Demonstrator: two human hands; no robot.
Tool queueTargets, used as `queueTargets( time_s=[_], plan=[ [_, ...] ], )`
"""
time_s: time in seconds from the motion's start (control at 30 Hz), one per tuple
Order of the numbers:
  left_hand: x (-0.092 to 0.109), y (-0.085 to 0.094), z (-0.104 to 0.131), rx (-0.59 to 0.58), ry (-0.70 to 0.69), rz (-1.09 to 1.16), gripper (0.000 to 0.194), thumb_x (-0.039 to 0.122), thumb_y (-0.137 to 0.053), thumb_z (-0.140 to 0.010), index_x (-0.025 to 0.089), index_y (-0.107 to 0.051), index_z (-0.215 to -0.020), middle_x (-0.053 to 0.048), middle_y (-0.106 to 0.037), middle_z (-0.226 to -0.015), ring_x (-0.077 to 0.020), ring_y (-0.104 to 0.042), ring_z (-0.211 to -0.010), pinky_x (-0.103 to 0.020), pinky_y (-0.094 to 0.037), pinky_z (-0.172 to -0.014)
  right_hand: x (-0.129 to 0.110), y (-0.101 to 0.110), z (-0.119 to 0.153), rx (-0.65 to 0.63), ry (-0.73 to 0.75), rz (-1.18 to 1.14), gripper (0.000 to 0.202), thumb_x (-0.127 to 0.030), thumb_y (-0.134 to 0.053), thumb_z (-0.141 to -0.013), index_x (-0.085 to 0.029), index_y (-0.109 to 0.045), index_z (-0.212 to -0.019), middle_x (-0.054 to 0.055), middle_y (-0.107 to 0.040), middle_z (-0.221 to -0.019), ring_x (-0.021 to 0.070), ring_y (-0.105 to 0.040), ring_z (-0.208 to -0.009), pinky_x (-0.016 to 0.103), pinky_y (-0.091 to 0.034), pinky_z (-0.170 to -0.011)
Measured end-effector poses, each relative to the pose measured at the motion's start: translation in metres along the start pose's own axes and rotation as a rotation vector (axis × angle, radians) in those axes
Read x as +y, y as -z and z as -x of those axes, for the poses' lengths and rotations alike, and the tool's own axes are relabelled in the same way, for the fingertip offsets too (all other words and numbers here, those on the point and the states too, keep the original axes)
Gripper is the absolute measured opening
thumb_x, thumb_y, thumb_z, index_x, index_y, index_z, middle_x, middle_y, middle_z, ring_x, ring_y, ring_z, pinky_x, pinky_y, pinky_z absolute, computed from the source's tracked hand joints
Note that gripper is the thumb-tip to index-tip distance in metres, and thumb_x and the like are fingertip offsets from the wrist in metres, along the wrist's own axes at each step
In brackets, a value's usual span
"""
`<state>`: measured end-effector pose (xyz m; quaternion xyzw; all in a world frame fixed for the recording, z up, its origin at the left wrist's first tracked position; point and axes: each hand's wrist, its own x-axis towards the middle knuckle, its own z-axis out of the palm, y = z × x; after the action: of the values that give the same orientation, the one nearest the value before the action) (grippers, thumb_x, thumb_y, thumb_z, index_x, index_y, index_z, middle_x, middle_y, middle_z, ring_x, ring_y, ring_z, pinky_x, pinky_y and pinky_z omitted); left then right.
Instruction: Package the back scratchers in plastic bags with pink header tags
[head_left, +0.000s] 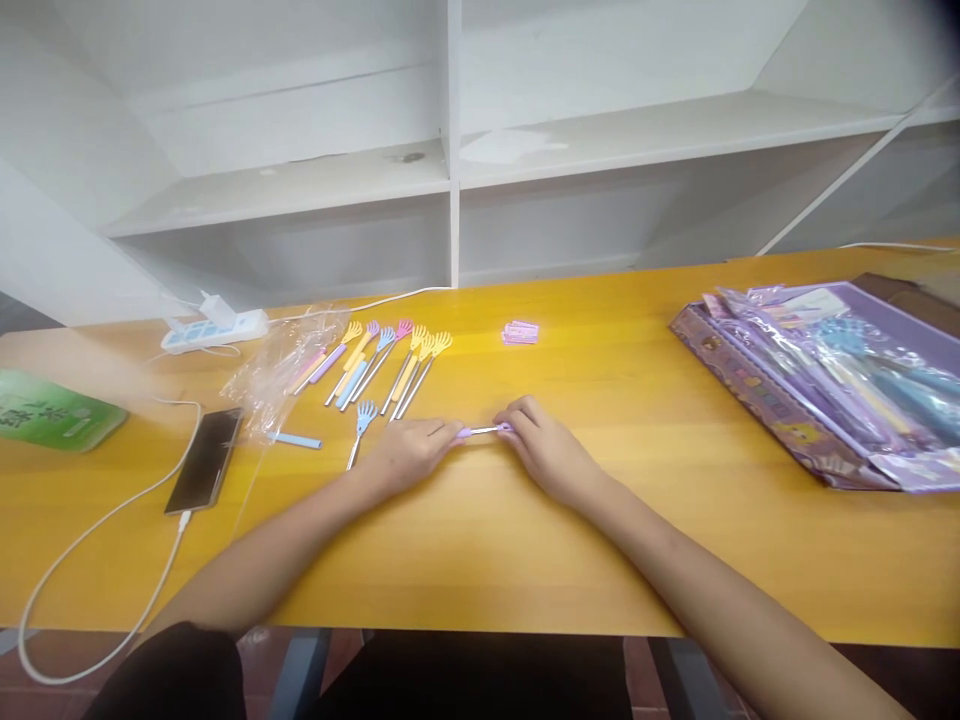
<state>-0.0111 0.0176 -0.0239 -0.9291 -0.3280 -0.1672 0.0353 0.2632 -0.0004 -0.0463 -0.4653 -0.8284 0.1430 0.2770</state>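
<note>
Two hands, the left hand (420,450) and the right hand (551,460), hold a metal rod with purple ends (484,431) over the tabletop (465,560), fingers (523,412) pinching each end. At right, an open patterned box (780,430) holds clear plastic packets (847,365), mostly purple and blue. At far left, a green bottle (60,412) carries blurred writing, possibly "绿茶".

The place looked like a simple indoor workspace, though whether at home, in an office or in a shop could not be told: a yellow wood-look table (600,560) stood against white open shelving (540,150), a power strip (217,330) lay near its far left edge, and a box of bagged goods (780,400) sat by its far right corner
</note>
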Motion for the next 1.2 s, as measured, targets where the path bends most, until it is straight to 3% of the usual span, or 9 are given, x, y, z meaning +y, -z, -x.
queueTargets(
  time_s=[0.5,0.7,0.87,0.97,1.03,1.1,1.2],
  plan=[
    [-0.009,-0.009,-0.002,0.054,-0.034,-0.037,0.027,0.035,-0.045,-0.111,0.023,-0.069,-0.112,-0.001,-0.074,-0.083,-0.0131,-0.067,-0.071,-0.025,-0.043,-0.062,0.006,0.01,-0.006,-0.135,-0.072,-0.025,0.038,-0.047,-0.032,-0.113,-0.026,-0.065,-0.111,0.006,-0.072,-0.11,0.0218,-0.069,-0.093,0.034,-0.052,-0.079],
    [-0.007,-0.009,-0.004,-0.024,0.016,0.121,0.033,0.035,-0.041,-0.112,0.021,-0.07,-0.119,-0.005,-0.08,-0.1,-0.0159,-0.075,-0.088,-0.027,-0.057,-0.081,0.011,0.014,-0.007,-0.067,-0.103,-0.159,0.031,-0.047,-0.045,-0.109,-0.024,-0.066,-0.104,0.007,-0.074,-0.104,0.0223,-0.069,-0.092,0.035,-0.052,-0.079],
    [-0.002,-0.009,-0.003,-0.063,0.066,0.234,0.035,0.038,-0.041,-0.111,0.024,-0.07,-0.124,-0.005,-0.08,-0.11,-0.0177,-0.076,-0.096,-0.03,-0.058,-0.088,0.015,0.011,-0.009,-0.011,-0.161,-0.326,0.03,-0.05,-0.055,-0.104,-0.023,-0.066,-0.1,0.006,-0.072,-0.095,0.0218,-0.066,-0.084,0.035,-0.051,-0.076],
    [0.005,-0.008,-0.005,-0.096,0.078,0.248,0.036,0.039,-0.04,-0.111,0.025,-0.069,-0.126,-0.004,-0.08,-0.11,-0.0173,-0.076,-0.095,-0.029,-0.056,-0.086,0.018,0.01,-0.011,0.03,-0.268,-0.524,0.035,-0.058,-0.064,-0.096,-0.023,-0.067,-0.097,0.004,-0.071,-0.09,0.0203,-0.064,-0.079,0.034,-0.05,-0.072],
    [0.004,-0.001,-0.01,-0.123,0.075,0.21,0.036,0.04,-0.04,-0.111,0.024,-0.072,-0.117,-0.003,-0.08,-0.102,-0.0177,-0.074,-0.091,-0.03,-0.054,-0.081,0.02,0.012,-0.012,0.057,-0.365,-0.653,0.041,-0.063,-0.071,-0.089,-0.023,-0.066,-0.097,0.002,-0.069,-0.086,0.0182,-0.061,-0.073,0.031,-0.048,-0.067],
    [-0.009,0.015,-0.018,-0.118,0.112,0.149,0.037,0.039,-0.041,-0.11,0.022,-0.073,-0.103,-0.004,-0.078,-0.095,-0.0191,-0.072,-0.088,-0.031,-0.052,-0.079,0.022,0.015,-0.013,0.08,-0.437,-0.729,0.046,-0.065,-0.076,-0.083,-0.022,-0.065,-0.097,0.0,-0.065,-0.082,0.0155,-0.056,-0.068,0.029,-0.044,-0.062],
    [-0.055,0.054,-0.026,-0.057,0.337,0.002,0.031,0.034,-0.045,-0.106,0.021,-0.072,-0.098,-0.009,-0.077,-0.096,-0.0225,-0.07,-0.09,-0.034,-0.051,-0.082,0.027,0.017,-0.013,0.109,-0.486,-0.754,0.051,-0.067,-0.078,-0.08,-0.021,-0.065,-0.098,-0.002,-0.061,-0.076,0.013,-0.049,-0.063,0.027,-0.038,-0.058]
  ],
)
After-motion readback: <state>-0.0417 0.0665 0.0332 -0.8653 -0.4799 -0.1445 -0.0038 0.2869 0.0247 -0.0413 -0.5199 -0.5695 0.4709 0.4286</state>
